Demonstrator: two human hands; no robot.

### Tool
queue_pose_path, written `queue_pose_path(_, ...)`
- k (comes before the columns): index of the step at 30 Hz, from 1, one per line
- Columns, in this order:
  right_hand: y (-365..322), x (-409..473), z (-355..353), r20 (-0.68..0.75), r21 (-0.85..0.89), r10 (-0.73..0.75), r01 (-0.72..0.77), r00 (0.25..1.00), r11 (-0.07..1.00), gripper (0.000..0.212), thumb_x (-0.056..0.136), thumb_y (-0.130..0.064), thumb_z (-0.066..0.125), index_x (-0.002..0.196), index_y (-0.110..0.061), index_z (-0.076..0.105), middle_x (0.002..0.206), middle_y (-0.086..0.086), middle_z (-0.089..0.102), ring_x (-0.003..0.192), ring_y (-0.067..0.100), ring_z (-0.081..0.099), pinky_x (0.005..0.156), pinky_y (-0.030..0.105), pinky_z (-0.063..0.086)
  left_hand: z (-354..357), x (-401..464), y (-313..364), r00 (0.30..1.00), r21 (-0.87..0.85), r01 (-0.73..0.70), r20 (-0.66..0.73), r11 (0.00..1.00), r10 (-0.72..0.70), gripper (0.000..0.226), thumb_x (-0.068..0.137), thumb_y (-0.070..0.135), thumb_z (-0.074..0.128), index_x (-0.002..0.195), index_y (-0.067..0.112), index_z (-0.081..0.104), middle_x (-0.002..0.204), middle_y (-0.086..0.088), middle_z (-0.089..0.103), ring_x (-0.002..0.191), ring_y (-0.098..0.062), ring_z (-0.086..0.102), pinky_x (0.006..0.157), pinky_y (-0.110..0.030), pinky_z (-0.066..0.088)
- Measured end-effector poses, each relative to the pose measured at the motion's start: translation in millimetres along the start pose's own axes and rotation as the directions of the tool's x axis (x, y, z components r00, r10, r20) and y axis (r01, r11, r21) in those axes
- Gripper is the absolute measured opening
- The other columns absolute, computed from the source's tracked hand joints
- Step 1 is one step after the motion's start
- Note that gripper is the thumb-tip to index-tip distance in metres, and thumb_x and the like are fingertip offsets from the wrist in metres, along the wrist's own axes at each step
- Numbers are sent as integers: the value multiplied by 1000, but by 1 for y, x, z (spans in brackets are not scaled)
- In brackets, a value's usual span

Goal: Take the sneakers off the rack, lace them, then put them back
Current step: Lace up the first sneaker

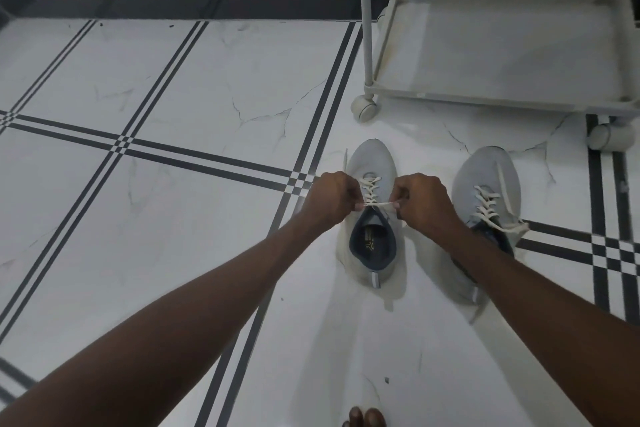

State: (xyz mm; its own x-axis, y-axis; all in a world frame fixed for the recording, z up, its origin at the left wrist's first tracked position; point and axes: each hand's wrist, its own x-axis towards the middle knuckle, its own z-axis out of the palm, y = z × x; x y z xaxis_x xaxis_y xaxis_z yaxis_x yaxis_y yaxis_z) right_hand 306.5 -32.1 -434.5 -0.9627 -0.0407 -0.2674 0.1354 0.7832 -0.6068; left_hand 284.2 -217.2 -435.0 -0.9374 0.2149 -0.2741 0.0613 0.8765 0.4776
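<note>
Grey and laced partway, the sneaker [372,219] I am working on sits on the tiled floor [173,87] at centre frame, its cream lace [377,204] stretched taut across the tongue between my hands. My left hand [329,201] and right hand [422,201] each have their fingers [398,194] curled closed, pinching one lace end. Its mate, the second sneaker [485,184], lies just right of my right arm, with the white rack [502,46] at upper right.

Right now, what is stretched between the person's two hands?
In the head view, a taut stretch of white lace runs between the left hand and the right hand, across the top of the grey sneaker on the floor.
</note>
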Motion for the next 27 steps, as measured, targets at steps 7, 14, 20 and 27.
queue_pose_path(7, 13, -10, 9, -73, -314, -57, 32, 996, 949, 14, 77, 2, 69, 80, -12, 64, 84, 7, 64, 76, 31, 63, 65, 38, 55, 14, -6, -17, 996, 75, -88, 31, 993, 86, 13, 75, 0, 75, 70, 12, 70, 75, -5, 76, 72, -25, 71, 70, -42, 60)
queue_pose_path(14, 14, -2, -7, 102, -222, 16, 7, 995, 975, 3, 80, -12, 76, 82, -13, 74, 83, 7, 72, 75, 24, 65, 63, 24, 43, -3, -1, -18, 966, 1, 59, 253, 998, -58, 17, 85, 22, 77, 79, 7, 73, 72, -8, 74, 60, -18, 68, 63, -31, 58)
queue_pose_path(20, 5, -1, -58, 584, 296, 67, -290, 809, 910, 21, 94, -5, 62, 74, -2, 65, 51, 0, 61, 37, 2, 54, 40, 13, 43, -46, -13, -34, 839, -487, 354, 543, 798, -41, 31, 95, 36, 64, 83, 8, 70, 69, -3, 61, 59, -12, 56, 61, -24, 47)
queue_pose_path(27, 17, 2, -35, 491, 717, -59, -364, 869, 594, 10, 92, -7, 64, 96, 1, 69, 95, 13, 72, 76, 16, 62, 73, 23, 60, -42, -16, -29, 905, -824, 339, 418, 455, 83, 11, 93, 23, 62, 85, 18, 67, 122, -4, 72, 111, -22, 68, 97, -34, 48)
